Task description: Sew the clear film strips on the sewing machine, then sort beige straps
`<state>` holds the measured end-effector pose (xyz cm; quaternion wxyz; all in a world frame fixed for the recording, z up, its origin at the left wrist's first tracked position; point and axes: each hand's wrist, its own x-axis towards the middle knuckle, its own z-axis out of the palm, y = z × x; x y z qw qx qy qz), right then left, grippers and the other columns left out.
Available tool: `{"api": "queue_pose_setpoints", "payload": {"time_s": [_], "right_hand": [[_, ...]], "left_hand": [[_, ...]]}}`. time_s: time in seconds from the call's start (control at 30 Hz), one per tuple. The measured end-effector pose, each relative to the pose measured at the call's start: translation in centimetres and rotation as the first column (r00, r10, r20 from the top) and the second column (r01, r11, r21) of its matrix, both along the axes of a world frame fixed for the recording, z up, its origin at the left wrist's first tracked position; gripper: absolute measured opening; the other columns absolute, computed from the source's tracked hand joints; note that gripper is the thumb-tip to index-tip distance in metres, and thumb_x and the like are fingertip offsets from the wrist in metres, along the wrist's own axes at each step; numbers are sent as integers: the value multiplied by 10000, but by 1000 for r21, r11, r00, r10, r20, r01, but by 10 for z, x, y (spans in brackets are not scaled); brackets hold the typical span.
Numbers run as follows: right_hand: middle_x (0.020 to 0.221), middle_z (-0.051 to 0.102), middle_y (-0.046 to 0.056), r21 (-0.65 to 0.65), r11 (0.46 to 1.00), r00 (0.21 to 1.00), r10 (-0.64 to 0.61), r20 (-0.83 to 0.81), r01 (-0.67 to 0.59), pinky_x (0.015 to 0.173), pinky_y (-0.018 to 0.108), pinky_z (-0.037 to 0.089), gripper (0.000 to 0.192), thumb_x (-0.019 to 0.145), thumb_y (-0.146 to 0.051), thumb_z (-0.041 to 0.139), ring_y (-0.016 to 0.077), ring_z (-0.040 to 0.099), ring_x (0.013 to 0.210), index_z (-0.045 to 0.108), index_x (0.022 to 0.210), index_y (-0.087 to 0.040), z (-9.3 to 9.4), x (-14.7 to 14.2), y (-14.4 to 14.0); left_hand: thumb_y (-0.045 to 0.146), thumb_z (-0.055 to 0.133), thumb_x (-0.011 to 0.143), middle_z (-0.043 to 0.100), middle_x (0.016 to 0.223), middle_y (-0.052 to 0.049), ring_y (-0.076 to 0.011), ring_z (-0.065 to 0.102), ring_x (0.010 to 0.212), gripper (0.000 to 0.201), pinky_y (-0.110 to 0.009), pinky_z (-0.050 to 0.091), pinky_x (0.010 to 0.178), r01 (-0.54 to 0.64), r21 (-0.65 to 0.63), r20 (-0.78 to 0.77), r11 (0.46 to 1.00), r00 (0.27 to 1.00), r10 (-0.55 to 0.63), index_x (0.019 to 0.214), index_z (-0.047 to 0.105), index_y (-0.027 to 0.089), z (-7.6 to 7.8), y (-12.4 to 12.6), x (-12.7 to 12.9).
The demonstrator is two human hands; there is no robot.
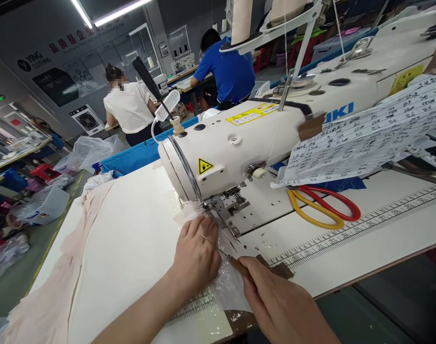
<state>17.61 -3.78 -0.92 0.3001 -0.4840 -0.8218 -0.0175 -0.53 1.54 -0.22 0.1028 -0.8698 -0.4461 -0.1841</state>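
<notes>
My left hand (197,248) rests on a thin pale pink fabric piece (188,213), its bent fingers close together and holding the cloth beside the presser foot. Part of the cloth is hidden beneath the fingers. In my right hand (275,298) is an awl (240,268) with a wooden handle; its thin metal shaft points toward the left hand. The white sewing machine (218,148) stands just beyond both hands, its needle area at the left fingertips. Shiny clear film (232,286) covers the table between the hands.
Red-and-yellow-handled scissors (325,208) lie right of the machine, below a handwritten paper sheet (357,143). A printed ruler (365,227) runs along the table. More pale pink fabric (65,253) drapes at the left edge. Two people sit working beyond a blue cloth trough (132,157).
</notes>
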Motion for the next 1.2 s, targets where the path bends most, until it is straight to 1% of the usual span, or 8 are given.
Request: {"api": "queue_pose_setpoints", "payload": {"time_s": [0.23, 0.37, 0.53, 0.67, 0.77, 0.93, 1.13, 1.2], "right_hand": [[641, 615, -37, -50, 999, 1000, 15, -24, -16, 375, 206, 406, 214, 963, -149, 298, 125, 587, 433, 492, 1024, -215, 1, 9, -3], [773, 674, -3, -141, 990, 997, -32, -63, 23, 404, 207, 426, 191, 989, -213, 324, 141, 647, 541, 496, 1071, -235, -1, 23, -3], [782, 666, -14, -426, 905, 965, -110, -239, -3, 455, 178, 468, 178, 1007, -371, 350, 136, 653, 610, 480, 1024, -252, -5, 41, 1], [817, 674, 9, -533, 846, 939, -171, -300, -16, 480, 182, 488, 254, 997, -444, 347, 154, 669, 683, 485, 1041, -236, -8, 47, 3], [835, 680, 27, -543, 840, 933, -188, -307, -9, 499, 187, 502, 268, 990, -445, 363, 168, 678, 722, 500, 1045, -222, -10, 47, 2], [848, 681, 36, -475, 880, 934, -163, -317, -8, 489, 182, 506, 230, 993, -409, 387, 168, 685, 730, 517, 1027, -222, -10, 48, 2], [707, 639, -13, -446, 894, 931, -131, -341, -37, 440, 175, 488, 172, 989, -369, 418, 139, 632, 551, 519, 1012, -232, -8, 47, 4], [719, 645, -11, -436, 899, 930, -128, -345, -38, 440, 175, 488, 166, 987, -360, 421, 138, 632, 554, 522, 1012, -231, -8, 48, 3]], "left_hand": [[223, 431, 894, 561, 1333, -148, -299, 489, 1245, 436, -464, 426, 1056, -25, -30, -38, 999, 999, 24, 1279, 554, 61, -6, -3, 3], [269, 379, 947, 564, 1342, -127, -293, 490, 1251, 424, -473, 415, 1066, -48, -43, -59, 998, 997, 45, 1286, 559, 88, -5, -4, 3], [347, 378, 963, 556, 1351, -123, -297, 490, 1249, 451, -472, 413, 1067, -83, -74, -71, 994, 994, 78, 1298, 550, 99, -3, -8, 7], [275, 364, 947, 544, 1365, -131, -290, 478, 1268, 449, -467, 397, 1081, -61, -63, -99, 996, 994, 54, 1319, 529, 87, -3, -10, 5], [267, 365, 943, 548, 1360, -139, -292, 474, 1274, 449, -466, 397, 1081, -47, -61, -101, 997, 994, 41, 1317, 527, 78, -3, -12, 5], [328, 374, 961, 552, 1352, -141, -291, 485, 1261, 446, -461, 401, 1084, -68, -79, -62, 995, 996, 63, 1297, 543, 88, -3, -13, 7], [263, 397, 915, 556, 1343, -158, -304, 493, 1252, 459, -465, 416, 1075, -33, -52, -77, 998, 997, 29, 1299, 535, 52, -5, -13, 6], [247, 402, 901, 561, 1335, -161, -304, 504, 1238, 455, -459, 427, 1065, -29, -46, -77, 999, 997, 26, 1283, 548, 45, -4, -13, 6]]}}
